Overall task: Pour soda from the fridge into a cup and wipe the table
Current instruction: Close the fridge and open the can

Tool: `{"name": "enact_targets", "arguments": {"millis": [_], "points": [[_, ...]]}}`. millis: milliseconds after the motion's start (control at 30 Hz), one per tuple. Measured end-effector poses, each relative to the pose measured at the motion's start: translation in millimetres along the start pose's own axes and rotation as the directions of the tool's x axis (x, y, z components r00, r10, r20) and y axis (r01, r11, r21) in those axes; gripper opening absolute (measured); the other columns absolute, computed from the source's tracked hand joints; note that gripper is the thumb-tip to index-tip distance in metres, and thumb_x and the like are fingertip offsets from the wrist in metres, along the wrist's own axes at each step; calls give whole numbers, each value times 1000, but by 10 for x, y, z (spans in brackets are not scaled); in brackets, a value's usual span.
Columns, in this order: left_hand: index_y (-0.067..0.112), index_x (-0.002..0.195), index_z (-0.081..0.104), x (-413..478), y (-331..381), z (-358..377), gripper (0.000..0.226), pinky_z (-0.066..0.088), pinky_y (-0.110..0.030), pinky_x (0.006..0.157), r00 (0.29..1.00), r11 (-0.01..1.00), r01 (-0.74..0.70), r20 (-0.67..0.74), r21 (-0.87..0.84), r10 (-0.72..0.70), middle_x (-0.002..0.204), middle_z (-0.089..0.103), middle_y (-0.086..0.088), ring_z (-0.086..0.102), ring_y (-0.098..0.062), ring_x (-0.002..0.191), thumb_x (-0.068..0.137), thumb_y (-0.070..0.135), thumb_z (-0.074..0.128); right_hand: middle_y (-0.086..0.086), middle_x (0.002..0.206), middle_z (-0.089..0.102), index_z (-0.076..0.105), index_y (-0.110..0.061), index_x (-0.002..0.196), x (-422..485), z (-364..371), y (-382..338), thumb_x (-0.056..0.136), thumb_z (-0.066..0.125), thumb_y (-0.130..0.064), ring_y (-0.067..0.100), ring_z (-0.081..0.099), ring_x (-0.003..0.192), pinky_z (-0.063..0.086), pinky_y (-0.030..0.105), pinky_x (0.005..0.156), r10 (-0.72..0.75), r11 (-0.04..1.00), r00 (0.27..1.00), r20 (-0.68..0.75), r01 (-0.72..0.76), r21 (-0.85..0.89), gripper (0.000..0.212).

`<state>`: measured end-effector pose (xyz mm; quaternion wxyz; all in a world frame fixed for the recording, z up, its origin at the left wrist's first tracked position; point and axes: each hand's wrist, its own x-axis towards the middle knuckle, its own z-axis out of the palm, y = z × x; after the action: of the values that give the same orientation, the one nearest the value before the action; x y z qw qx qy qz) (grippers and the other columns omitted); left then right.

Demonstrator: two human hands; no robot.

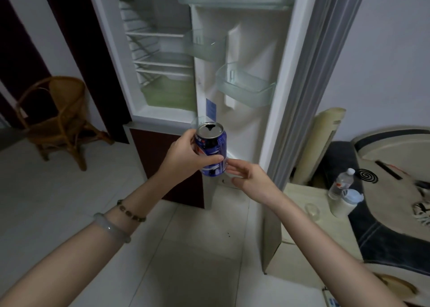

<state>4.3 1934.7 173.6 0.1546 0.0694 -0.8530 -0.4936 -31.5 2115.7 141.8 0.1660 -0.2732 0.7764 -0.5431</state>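
can (213,148): upright, top open, in front of fridge (105,39), held level, likely against spilling | left hand (186,153): fingers wrapped round can | right hand (251,178): fingers straight, released, touching can's base, likely steadying | cup (312,210): on counter (300,195) right of fridge, looks empty

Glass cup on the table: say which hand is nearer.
Right. The right hand is up-left of the glass cup, beside the soda can; the left hand grips that can, farther left.
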Motion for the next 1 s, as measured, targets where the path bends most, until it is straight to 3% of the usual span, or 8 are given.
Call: {"name": "enact_targets", "arguments": {"millis": [133, 233, 333, 467, 567, 700, 833, 1000], "points": [[27, 101, 56, -33, 104, 29, 57, 51, -24, 83, 999, 1000, -28, -20, 13, 28, 94, 65, 21, 62, 5, 89, 55, 30, 88, -2, 120, 53, 43, -4, 135, -52, -82, -14, 82, 42, 19, 5, 49, 114, 38, 1, 87, -8, 1000, 1000, 21, 9, -28, 58], [28, 103, 55, -30, 180, 44, 58, 50, -22, 82, 999, 999, -49, -22, 24, 50, 95, 64, 20, 61, 4, 90, 56, 32, 88, 5, 129, 53, 42, -4, 136, -59, -200, 40, 84, 50, 12, 10, 49, 120, 37, 10, 96, 0, 996, 1000, -15, -1, -94, 55], [28, 107, 56, 5, 231, 76, 61, 50, -25, 85, 998, 998, -55, -28, 22, 56, 101, 66, 15, 62, 0, 93, 55, 34, 88, 8, 135, 51, 42, -7, 137, -63, -426, 80, 85, 50, 6, 16, 48, 126, 36, 19, 100, -4, 989, 980, -199, -25, -143, 53], [26, 109, 57, 54, 286, 114, 64, 52, -29, 87, 998, 998, -67, -21, 14, 67, 103, 67, 12, 63, -3, 93, 54, 37, 88, 10, 149, 32, 29, -8, 144, 0, -857, 161, 89, 51, -2, 24, 31, 137, 26, 35, 113, -42, 933, 861, -507, -148, -329, 60], [28, 107, 56, 77, 299, 136, 63, 52, -30, 88, 998, 998, -69, -11, 14, 69, 103, 67, 14, 63, -1, 93, 53, 38, 87, 15, 154, 17, 12, -3, 147, 127, -1130, 292, 88, 53, -3, 27, 16, 142, 15, 38, 118, 34, 931, 792, -609, -246, -268, 71], [27, 109, 56, 116, 290, 171, 71, 53, -35, 88, 998, 998, -63, 15, 28, 63, 103, 67, 13, 64, -4, 93, 47, 49, 84, 13, 155, 15, -1, -6, 148, 277, -1343, 425, 86, 57, -5, 28, 17, 142, 19, 45, 116, 127, 947, 789, -601, -277, -163, 85], [24, 112, 56, 147, 284, 194, 70, 53, -36, 88, 998, 997, -56, 18, 47, 55, 104, 67, 12, 64, -5, 94, 51, 43, 86, 9, 155, 15, -4, -13, 148, 358, -1383, 505, 83, 60, -5, 26, 18, 142, 23, 47, 115, 131, 960, 826, -549, -243, -136, 92], [26, 110, 56, 153, 291, 178, 64, 52, -32, 87, 999, 997, -50, -3, 59, 50, 101, 66, 14, 63, -4, 93, 55, 37, 87, 12, 154, 8, -8, -13, 147, 361, -1334, 481, 83, 61, -3, 28, 13, 142, 17, 44, 116, 131, 958, 825, -549, -248, -144, 95]]}}
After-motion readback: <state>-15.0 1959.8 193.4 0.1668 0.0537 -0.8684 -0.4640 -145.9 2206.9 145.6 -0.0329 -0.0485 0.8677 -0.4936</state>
